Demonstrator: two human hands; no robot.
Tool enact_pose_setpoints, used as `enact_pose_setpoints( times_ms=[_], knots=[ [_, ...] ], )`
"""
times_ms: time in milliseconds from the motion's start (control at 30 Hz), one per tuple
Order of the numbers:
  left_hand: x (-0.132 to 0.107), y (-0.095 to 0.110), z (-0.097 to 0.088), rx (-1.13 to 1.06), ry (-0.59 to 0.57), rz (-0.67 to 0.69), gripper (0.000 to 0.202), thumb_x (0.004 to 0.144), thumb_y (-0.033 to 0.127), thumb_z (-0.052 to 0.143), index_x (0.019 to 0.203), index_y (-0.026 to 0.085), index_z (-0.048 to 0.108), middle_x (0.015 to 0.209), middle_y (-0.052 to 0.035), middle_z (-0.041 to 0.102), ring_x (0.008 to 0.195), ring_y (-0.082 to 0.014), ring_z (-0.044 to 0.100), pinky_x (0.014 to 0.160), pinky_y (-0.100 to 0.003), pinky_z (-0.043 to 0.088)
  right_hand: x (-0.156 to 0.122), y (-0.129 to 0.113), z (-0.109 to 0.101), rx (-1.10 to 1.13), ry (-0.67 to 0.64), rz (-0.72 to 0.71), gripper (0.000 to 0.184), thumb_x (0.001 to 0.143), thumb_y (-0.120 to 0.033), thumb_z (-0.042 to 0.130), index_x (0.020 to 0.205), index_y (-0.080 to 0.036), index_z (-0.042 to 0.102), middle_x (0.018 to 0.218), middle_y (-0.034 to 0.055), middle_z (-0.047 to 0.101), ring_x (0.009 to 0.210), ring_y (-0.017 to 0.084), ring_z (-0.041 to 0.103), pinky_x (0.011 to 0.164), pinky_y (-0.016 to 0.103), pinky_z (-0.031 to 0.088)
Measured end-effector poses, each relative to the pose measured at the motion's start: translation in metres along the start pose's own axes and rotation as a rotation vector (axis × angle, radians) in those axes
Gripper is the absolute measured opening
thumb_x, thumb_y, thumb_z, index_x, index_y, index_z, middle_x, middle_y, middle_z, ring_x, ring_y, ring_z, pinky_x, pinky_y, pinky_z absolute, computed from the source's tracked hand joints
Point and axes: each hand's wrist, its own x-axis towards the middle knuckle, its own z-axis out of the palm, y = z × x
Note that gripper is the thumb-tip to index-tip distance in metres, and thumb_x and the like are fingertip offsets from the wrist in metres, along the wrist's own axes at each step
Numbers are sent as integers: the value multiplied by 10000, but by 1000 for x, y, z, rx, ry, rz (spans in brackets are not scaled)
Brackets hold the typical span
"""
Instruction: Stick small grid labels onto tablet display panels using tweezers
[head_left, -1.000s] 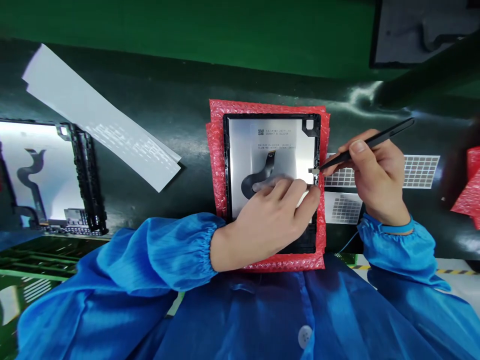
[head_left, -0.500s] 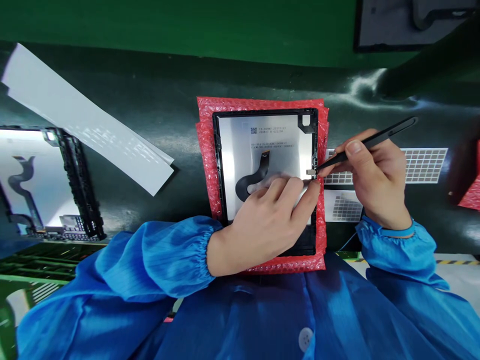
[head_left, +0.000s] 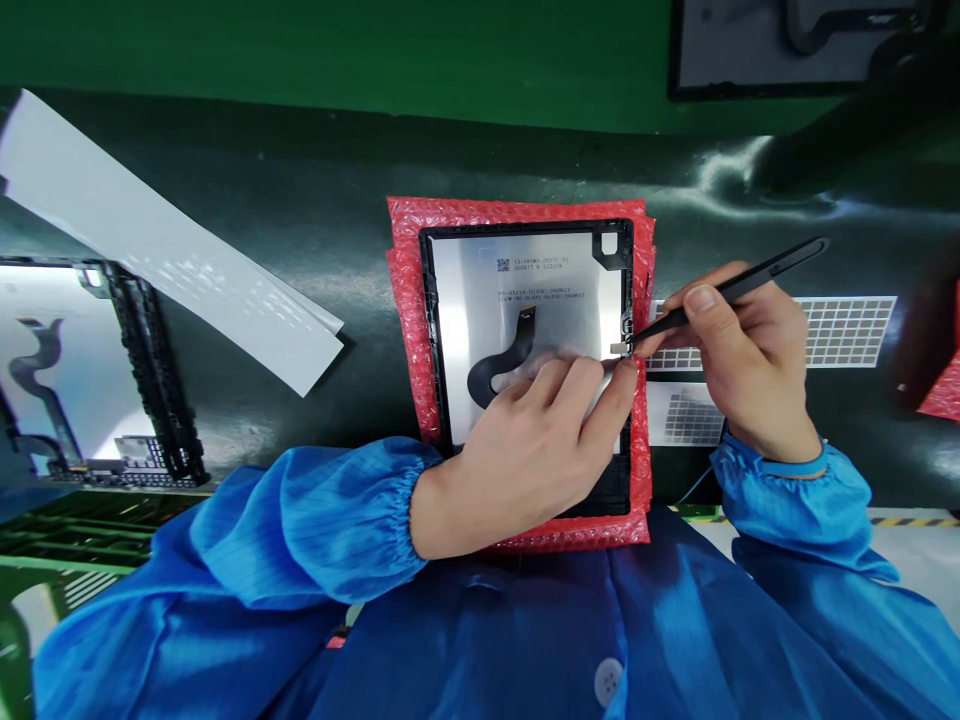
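A tablet screen assembly point(head_left: 480, 270), silver-backed in a black frame, lies on red bubble wrap point(head_left: 409, 330). Its black flex cable point(head_left: 517, 340) curves across the silver back and partly under my left hand point(head_left: 532, 440). That hand rests over the lower part of the panel, fingers apart and reaching to the right edge; its thumb is hidden. My right hand point(head_left: 742, 350) grips black tweezers point(head_left: 739, 285). Their tips are at the frame's right edge, close to a small greyish tab point(head_left: 619, 349) and my left index fingertip. Whether they pinch the tab is too small to tell.
White paper strips point(head_left: 172, 240) lie to the left, above another tablet assembly point(head_left: 67, 360). White grid sheets point(head_left: 851, 330) lie under and beside my right hand. A further screen assembly point(head_left: 739, 50) sits at the top right, and red wrap point(head_left: 941, 380) at the right edge.
The view has shifted slightly. The tweezer tips have shifted slightly left and remain by the frame's right edge; my left hand keeps its place on the panel.
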Motion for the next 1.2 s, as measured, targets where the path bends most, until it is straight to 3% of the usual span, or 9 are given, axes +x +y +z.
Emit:
enact_pose_setpoints(
  times_ms=[167,400,567,700,833,967,1200],
  knots=[
    [3,1,-2,30,-51,1,516,1030,243,522,1468,-28,542,1057,-149,679,917,-276,717,590,-373,582,0,0,0,-6,9,18,153,948,-397,744,890,-259,712,770,-22,700,633,144,750,608,287,673],
    [6,2,-4,50,-74,-14,514,1016,230,488,1456,-27,559,1063,-141,672,907,-275,699,575,-369,553,3,-1,2,47,70,-65,247,942,-442,750,884,-213,680,736,-47,689,609,126,761,606,245,660],
    [2,0,0,13,-50,-18,516,1036,254,474,1466,-26,535,1128,-156,663,913,-263,673,656,-370,567,-7,-3,-22,72,172,-143,200,949,-388,751,891,-204,702,659,-17,722,552,154,748,524,253,631],
    [1,0,2,17,-49,-75,538,1034,303,502,1475,-5,533,1100,-137,658,880,-251,663,570,-341,514,-36,18,-53,-42,229,-87,116,962,-292,727,921,-187,698,673,20,758,525,175,737,491,272,607],
    [3,0,2,85,-40,-69,508,1028,279,492,1454,10,561,1050,-128,663,857,-251,663,535,-337,459,-70,53,-73,-138,205,18,145,977,-329,707,943,-193,669,668,8,759,490,164,710,443,265,553],
    [5,2,2,133,-46,-73,507,1030,264,464,1463,15,551,1050,-143,674,877,-263,669,548,-338,453,-85,75,-73,-202,198,9,172,977,-382,705,922,-224,668,635,-32,736,501,152,709,464,261,571],
    [5,-3,5,125,17,-51,509,1035,278,470,1452,1,559,991,-127,677,804,-251,659,547,-349,447,-81,78,-67,-240,230,-27,205,983,-418,695,942,-218,677,691,-21,752,539,143,727,466,235,573]
  ],
)
